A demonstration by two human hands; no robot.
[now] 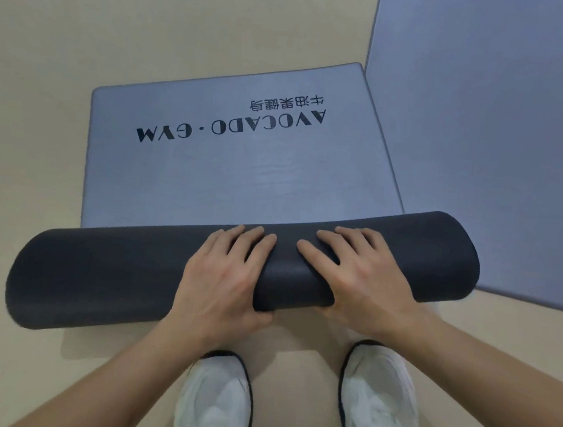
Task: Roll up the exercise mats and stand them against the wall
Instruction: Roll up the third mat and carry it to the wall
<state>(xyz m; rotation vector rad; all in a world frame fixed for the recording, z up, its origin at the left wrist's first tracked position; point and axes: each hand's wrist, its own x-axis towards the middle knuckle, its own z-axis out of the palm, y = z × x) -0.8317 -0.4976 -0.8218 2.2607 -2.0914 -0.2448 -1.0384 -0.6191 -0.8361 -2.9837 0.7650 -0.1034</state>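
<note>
While roll only part made, mat (112, 279) lies on floor (38, 86) just ahead of shoes (216, 406), with printed flat end (207, 178) beyond.
Foam: thick, soft, probably light; likely springs open if released.
Left hand (230, 270) and right hand (356, 275) wrap roll at middle, fingers over top, thumbs apparently tucked beneath.
Second mat (487, 130) flat just beside at right; may catch roll end.

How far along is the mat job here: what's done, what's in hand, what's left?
Done: the near part of the printed mat is wound into a dark roll. In hand: the left hand and right hand grip that roll at its middle. Left: the lettered stretch lies flat, the second mat lies unrolled on the right, and no mat stands against a wall in view.
</note>
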